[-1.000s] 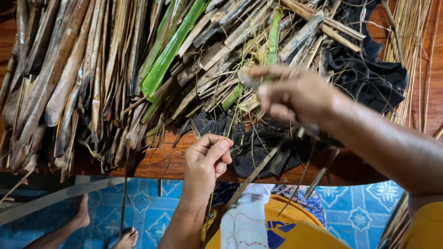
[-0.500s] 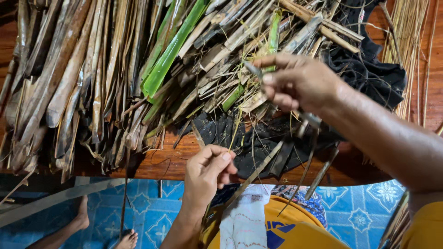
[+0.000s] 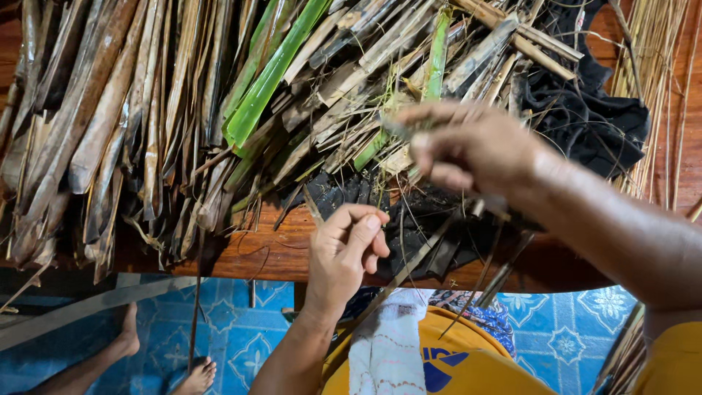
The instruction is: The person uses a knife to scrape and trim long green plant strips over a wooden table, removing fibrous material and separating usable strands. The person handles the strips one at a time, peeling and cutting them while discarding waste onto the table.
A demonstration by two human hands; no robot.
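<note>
Home craft workspace, wooden bench (image 3: 278, 252) heaped with dried palm leaves (image 3: 146, 110), blue patterned floor tiles (image 3: 241, 336)

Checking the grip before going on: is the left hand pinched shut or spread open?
Pinched shut: the left hand has thumb and forefinger pressed together, other fingers curled. What it pinches is too thin to tell.

Right hand (image 3: 468, 150) motion-blurred, grip unreadable. Thin strip beside left hand (image 3: 347, 252) too fine to trace. Bare feet (image 3: 197, 377) below-left cropped by edge.

thin leaf rib (image 3: 398, 281) | brownish, slanting | pinched between both hands, over table edge
</note>
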